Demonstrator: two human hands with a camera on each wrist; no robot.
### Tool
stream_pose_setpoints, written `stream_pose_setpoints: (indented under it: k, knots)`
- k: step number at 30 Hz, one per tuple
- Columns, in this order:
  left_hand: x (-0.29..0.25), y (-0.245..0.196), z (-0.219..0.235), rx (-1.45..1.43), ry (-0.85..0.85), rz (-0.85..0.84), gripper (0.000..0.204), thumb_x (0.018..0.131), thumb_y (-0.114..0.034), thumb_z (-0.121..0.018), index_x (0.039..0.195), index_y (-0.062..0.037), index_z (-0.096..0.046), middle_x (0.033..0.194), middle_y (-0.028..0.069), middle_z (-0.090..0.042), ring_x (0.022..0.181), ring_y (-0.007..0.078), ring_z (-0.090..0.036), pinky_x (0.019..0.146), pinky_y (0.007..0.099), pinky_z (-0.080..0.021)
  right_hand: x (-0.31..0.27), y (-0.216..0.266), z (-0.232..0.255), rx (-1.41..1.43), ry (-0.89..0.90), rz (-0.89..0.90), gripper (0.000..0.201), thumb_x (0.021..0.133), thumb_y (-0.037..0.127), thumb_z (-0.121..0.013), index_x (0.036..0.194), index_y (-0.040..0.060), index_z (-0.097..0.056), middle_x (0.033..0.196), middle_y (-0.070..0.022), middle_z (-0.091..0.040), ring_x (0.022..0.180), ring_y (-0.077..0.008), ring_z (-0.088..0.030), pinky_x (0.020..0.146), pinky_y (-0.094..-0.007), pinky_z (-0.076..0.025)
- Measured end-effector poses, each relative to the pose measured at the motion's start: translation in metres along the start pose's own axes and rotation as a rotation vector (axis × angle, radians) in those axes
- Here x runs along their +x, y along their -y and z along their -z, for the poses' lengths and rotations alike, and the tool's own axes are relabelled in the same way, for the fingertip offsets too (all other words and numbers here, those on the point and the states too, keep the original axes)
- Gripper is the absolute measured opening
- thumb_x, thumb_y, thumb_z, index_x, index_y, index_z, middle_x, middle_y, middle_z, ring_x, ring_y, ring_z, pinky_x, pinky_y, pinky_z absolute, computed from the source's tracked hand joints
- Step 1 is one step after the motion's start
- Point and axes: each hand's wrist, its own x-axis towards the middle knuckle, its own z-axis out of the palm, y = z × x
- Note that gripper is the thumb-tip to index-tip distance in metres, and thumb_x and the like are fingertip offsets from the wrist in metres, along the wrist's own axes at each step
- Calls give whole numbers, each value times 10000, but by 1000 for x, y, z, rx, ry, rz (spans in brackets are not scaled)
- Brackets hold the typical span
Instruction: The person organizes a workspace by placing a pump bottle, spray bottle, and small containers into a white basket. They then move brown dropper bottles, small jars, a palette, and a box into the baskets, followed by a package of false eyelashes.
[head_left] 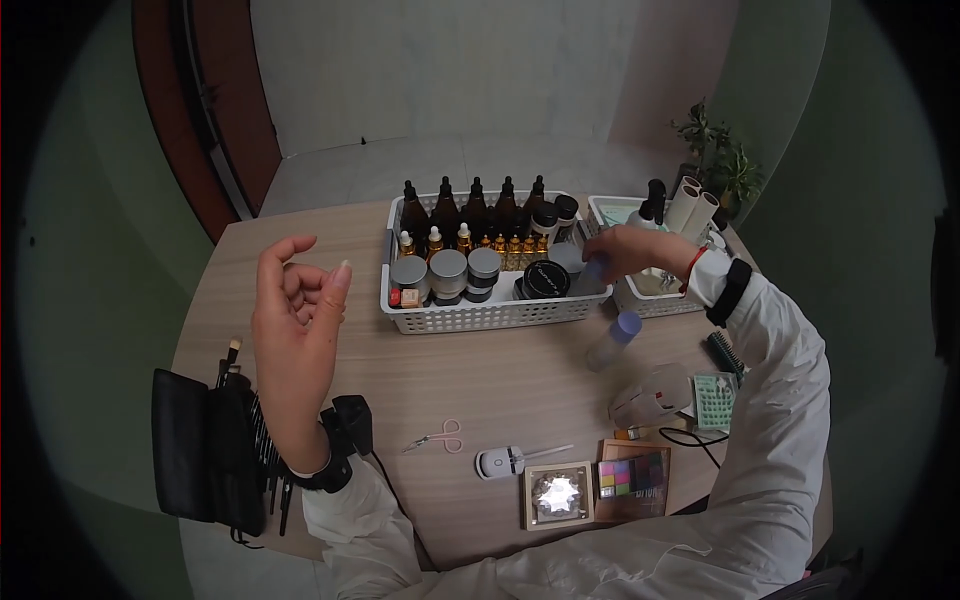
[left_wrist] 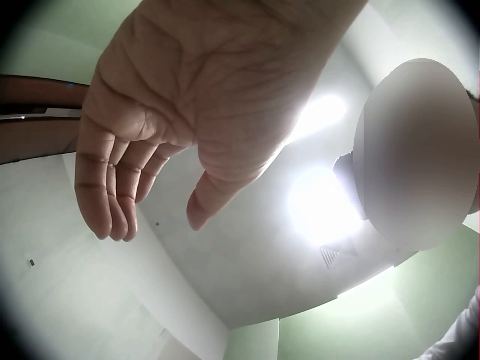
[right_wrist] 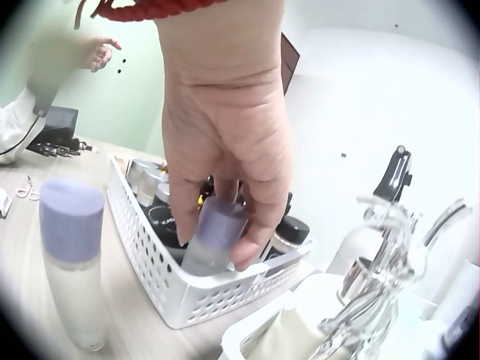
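Observation:
My right hand (head_left: 628,252) reaches down at the right end of a white perforated basket (head_left: 490,320). In the right wrist view, its fingers and thumb pinch the purple cap of a clear bottle (right_wrist: 220,229), whose lower part is inside the basket's corner. A second purple-capped bottle (head_left: 613,342) stands on the table just outside the basket. Beside the gripped bottle sits a round black-lidded jar (head_left: 546,280). My left hand (head_left: 295,335) is raised above the left side of the table, fingers loosely bent, holding nothing.
Dark dropper bottles (head_left: 476,205) and grey-lidded jars (head_left: 448,268) fill the basket. A second white basket (head_left: 660,304) with tubes and clips adjoins it on the right. Pink scissors (head_left: 440,437), a palette (head_left: 632,475) and a black brush case (head_left: 185,445) lie nearer me.

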Motion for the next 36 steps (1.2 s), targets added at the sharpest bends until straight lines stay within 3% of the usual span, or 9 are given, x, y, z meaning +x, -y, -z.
stream_pose_setpoints:
  k: [5, 13, 15, 16, 19, 21, 26, 28, 36]
  knots:
    - [-1, -3, 1, -49, -15, 9, 347, 900, -128, -626, 1165, 17, -454, 749, 12, -534, 673, 49, -486, 593, 181, -408, 3, 4, -7, 14, -17, -40, 398, 641, 158, -771, 1006, 47, -655, 891, -132, -670, 859, -272, -650, 773, -331, -514]
    - [0, -5, 0, -34, -34, 16, 358, 896, -133, -633, 1166, 21, -454, 747, 16, -541, 678, 52, -493, 602, 183, -415, -20, 67, 88, -71, -150, -75, 337, 617, 120, -767, 932, 40, -680, 836, -122, -677, 770, -274, -659, 712, -341, -523]
    - [0, -5, -1, -42, -28, 22, 357, 898, -133, -631, 1167, 21, -453, 747, 17, -543, 671, 53, -496, 600, 184, -417, -14, 83, 101, -6, -275, 106, 332, 624, 110, -761, 933, 26, -674, 848, -130, -675, 761, -274, -658, 704, -348, -524]
    - [0, -6, -1, -35, -19, 25, 357, 898, -133, -631, 1167, 21, -453, 747, 17, -543, 671, 53, -496, 600, 184, -417, -7, 94, 102, 6, -274, 104, 332, 624, 110, -761, 933, 26, -674, 848, -130, -675, 761, -274, -658, 704, -348, -524]
    - [-2, -7, 0, -12, -9, 6, 332, 917, -147, -587, 1176, 17, -459, 753, 39, -567, 664, 77, -532, 612, 214, -453, 17, 124, 96, 57, -253, 73, 342, 632, 126, -762, 941, 13, -667, 863, -138, -672, 771, -276, -656, 708, -351, -523]
    - [-2, -6, 2, -21, -26, -11, 325, 917, -142, -585, 1175, 12, -462, 749, 43, -571, 654, 77, -535, 604, 213, -453, 43, 129, 80, -45, -207, 157, 350, 632, 147, -765, 940, 15, -663, 873, -146, -669, 789, -279, -655, 715, -354, -524]
    - [-2, -5, 4, -46, -22, -22, 322, 915, -139, -585, 1176, 5, -463, 750, 45, -574, 650, 77, -537, 601, 213, -456, 88, 138, 46, 45, -138, 180, 353, 639, 175, -773, 923, 0, -657, 873, -149, -668, 814, -292, -651, 729, -359, -524]
    - [-1, -5, 4, -48, -22, -20, 322, 915, -139, -585, 1177, 4, -463, 752, 45, -575, 652, 76, -538, 602, 213, -457, 97, 146, 40, 66, -56, 141, 367, 656, 195, -769, 934, -14, -653, 876, -156, -666, 836, -300, -649, 751, -364, -523]
    - [-2, -5, 5, -63, -19, -35, 320, 915, -132, -583, 1177, 5, -462, 755, 46, -577, 659, 78, -544, 603, 213, -459, 117, 173, 20, 56, -35, 208, 375, 678, 217, -740, 954, -21, -655, 911, -172, -667, 848, -305, -651, 766, -367, -527]
